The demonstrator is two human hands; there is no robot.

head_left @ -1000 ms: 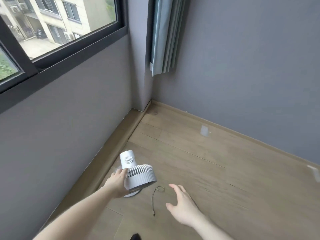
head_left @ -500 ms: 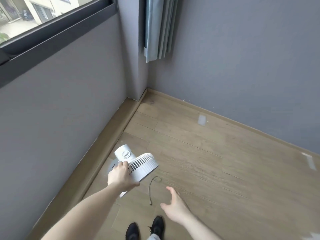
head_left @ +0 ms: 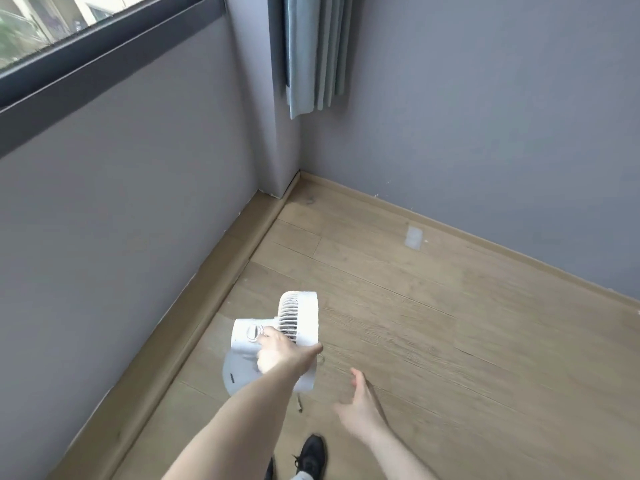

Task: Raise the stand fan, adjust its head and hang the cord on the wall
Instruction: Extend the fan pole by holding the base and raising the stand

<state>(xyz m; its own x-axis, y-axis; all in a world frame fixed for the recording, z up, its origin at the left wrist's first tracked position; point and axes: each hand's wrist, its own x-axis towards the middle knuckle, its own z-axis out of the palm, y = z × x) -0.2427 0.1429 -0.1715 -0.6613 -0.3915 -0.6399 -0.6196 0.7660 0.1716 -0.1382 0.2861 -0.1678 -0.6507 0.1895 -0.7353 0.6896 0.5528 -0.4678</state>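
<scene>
A small white stand fan stands on the wooden floor close to the left wall. Its round head is tipped upright, its grille edge facing me, above a round grey-white base. My left hand grips the fan at the neck behind the head, beside the round knob. My right hand hovers open to the right of the fan, fingers spread, holding nothing. A thin dark cord lies on the floor between the two hands, mostly hidden by my left arm.
Grey walls meet in a corner ahead, with a wooden skirting step along the left wall. A window sits high on the left and a blue-grey curtain hangs in the corner. My black shoe is at the bottom edge.
The fan head has swung from tilted flat to standing on edge as my left hand turned it. My right hand stayed open beside it. The view shifted down and left.
</scene>
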